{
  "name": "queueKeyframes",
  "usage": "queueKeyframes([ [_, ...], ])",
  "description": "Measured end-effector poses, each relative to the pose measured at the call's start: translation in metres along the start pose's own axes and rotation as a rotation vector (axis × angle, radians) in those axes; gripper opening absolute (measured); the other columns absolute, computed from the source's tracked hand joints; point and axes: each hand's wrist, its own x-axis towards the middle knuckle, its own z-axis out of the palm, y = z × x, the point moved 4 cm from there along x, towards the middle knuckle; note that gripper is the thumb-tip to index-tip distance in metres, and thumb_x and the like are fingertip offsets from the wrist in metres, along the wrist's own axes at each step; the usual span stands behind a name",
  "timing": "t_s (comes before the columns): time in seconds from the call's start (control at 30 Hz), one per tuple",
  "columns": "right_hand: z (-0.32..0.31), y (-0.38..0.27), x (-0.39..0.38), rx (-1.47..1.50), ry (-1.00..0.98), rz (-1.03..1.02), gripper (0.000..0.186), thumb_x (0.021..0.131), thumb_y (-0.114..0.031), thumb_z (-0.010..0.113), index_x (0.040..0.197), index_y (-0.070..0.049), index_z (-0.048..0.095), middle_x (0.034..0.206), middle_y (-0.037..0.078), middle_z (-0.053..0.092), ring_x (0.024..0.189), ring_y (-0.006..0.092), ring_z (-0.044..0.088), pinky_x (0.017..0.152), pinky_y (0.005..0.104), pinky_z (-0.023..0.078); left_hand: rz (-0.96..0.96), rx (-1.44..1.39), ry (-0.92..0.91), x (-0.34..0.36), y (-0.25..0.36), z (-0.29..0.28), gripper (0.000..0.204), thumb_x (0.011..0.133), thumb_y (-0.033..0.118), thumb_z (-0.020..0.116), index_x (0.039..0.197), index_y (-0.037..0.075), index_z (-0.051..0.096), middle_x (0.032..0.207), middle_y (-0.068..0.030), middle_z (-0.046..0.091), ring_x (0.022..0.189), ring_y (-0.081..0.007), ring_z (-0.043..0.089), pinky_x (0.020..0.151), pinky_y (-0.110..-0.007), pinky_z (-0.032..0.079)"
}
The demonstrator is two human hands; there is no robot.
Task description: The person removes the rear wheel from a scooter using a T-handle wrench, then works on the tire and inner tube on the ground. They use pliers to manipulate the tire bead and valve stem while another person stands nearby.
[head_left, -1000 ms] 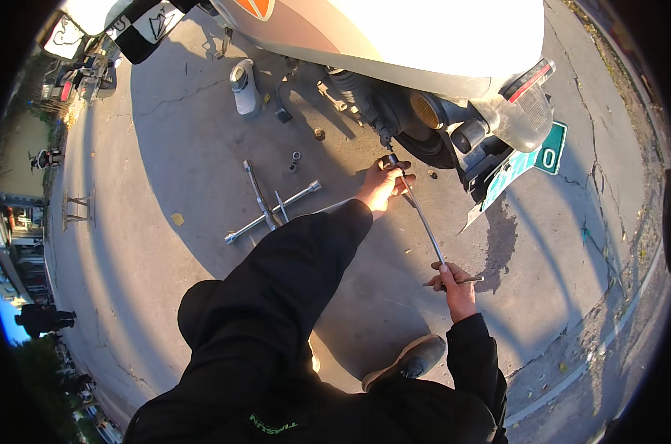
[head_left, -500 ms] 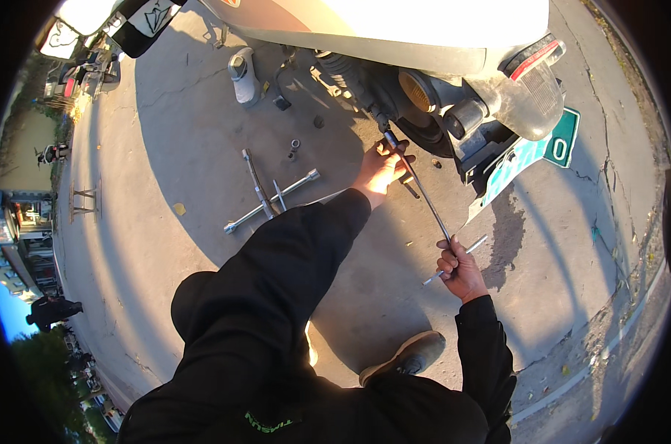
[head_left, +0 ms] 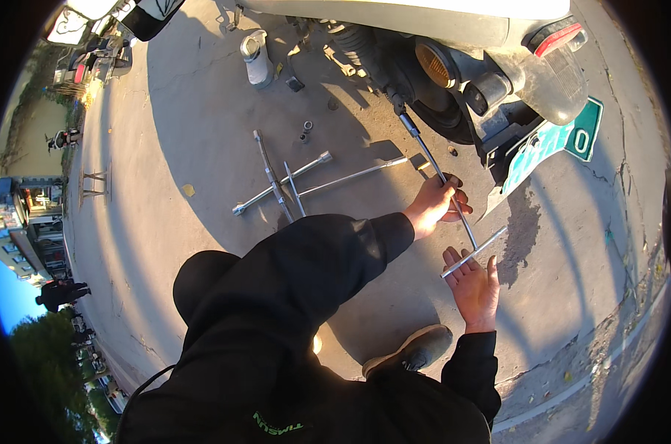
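Silver T-wrench (head_left: 428, 156), apparently fitted to the scooter (head_left: 454, 26) at one o'clock, not yet withdrawn, is running through your loosely curled left hand (head_left: 435, 206) to your open right hand (head_left: 474, 294).

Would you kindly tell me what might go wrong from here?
The right hand is open at the crossbar of the T-handle wrench, so the bar could slip away from its fingers. If the wrench's far end came off under the scooter, the left hand on the shaft might lurch and scrape its knuckles. The cross-shaped wrench lying on the ground could be a trip hazard.
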Motion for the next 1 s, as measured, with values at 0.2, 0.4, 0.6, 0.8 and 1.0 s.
queueKeyframes([
  [0.2, -0.007, -0.025, 0.017, -0.846, 0.234, -0.459, 0.032, 0.097, 0.002, 0.061, 0.128, -0.004, 0.062, 0.13, 0.017, 0.063, 0.121, 0.0281, 0.061, 0.099, 0.0424, 0.05, 0.022, -0.13, -0.066, 0.0, 0.005, 0.001, 0.021, 0.11, 0.025, 0.044, 0.104, 0.007, 0.055, 0.093, -0.0079, 0.066, 0.091, -0.0283, 0.074, 0.085, -0.043, 0.061],
  [0.4, -0.012, -0.033, 0.001, 0.336, 0.228, 0.089, 0.059, 0.099, -0.021, 0.064, 0.151, -0.003, 0.042, 0.15, 0.018, 0.048, 0.143, 0.0325, 0.045, 0.115, 0.0495, 0.037, 0.031, -0.121, -0.097, -0.004, 0.011, -0.005, 0.024, 0.111, 0.022, 0.04, 0.1, 0.006, 0.053, 0.089, -0.0085, 0.063, 0.088, -0.0288, 0.073, 0.088, -0.044, 0.059],
  [0.6, -0.014, -0.025, 0.001, -0.399, 0.306, -0.271, 0.052, 0.097, -0.02, 0.069, 0.144, -0.006, 0.052, 0.143, 0.017, 0.056, 0.137, 0.0303, 0.051, 0.112, 0.0452, 0.041, 0.084, -0.126, -0.17, -0.003, 0.024, 0.003, 0.025, 0.112, 0.024, 0.037, 0.105, 0.005, 0.053, 0.095, -0.0086, 0.065, 0.101, -0.027, 0.071, 0.093, -0.044, 0.056],
  [0.8, -0.018, -0.026, 0.003, -0.131, 0.126, -0.025, 0.062, 0.095, -0.025, 0.073, 0.145, 0.0, 0.047, 0.148, 0.023, 0.051, 0.142, 0.0356, 0.047, 0.113, 0.0471, 0.041, 0.055, -0.119, -0.155, -0.007, 0.023, 0.003, 0.026, 0.111, 0.026, 0.04, 0.109, 0.003, 0.053, 0.097, -0.0083, 0.065, 0.096, -0.0286, 0.072, 0.093, -0.046, 0.056],
  [1.0, -0.014, -0.06, -0.021, -0.815, 0.607, -0.481, 0.049, 0.096, -0.017, 0.067, 0.141, -0.006, 0.052, 0.151, 0.015, 0.05, 0.136, 0.0322, 0.051, 0.107, 0.0435, 0.044, 0.068, -0.133, -0.098, 0.004, 0.024, -0.005, 0.026, 0.112, 0.023, 0.04, 0.104, 0.002, 0.053, 0.093, -0.0094, 0.062, 0.09, -0.0271, 0.072, 0.089, -0.045, 0.059],
])
